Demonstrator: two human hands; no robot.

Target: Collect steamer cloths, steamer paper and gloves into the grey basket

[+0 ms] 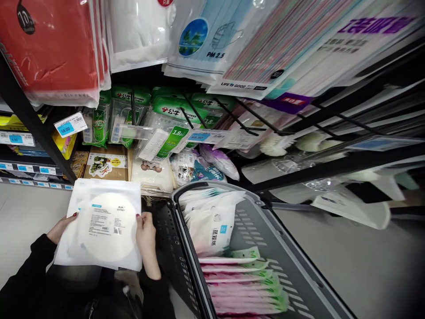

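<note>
In front of my body I hold a small stack of clear packs of round white paper sheets [108, 248], with printed text and a barcode on the top one. My left hand [62, 227] grips the stack at its left edge, the fingers partly hidden by the plastic. At the right edge, my right hand [146, 232] is closed on it with the thumb on top. Just right of that hand stands a grey shopping basket [282, 237]. Inside it are several similar white packs [207, 226] and a row of pink-and-green packs [244, 285].
Hooks above hold red packs [53, 48], face mask packs [202, 37] and drinking straw packs [275, 48]. Power strips [162, 141] in green packaging hang lower, over a brown box [106, 166]. Black shelf rails and metal hooks jut out ahead and to the right.
</note>
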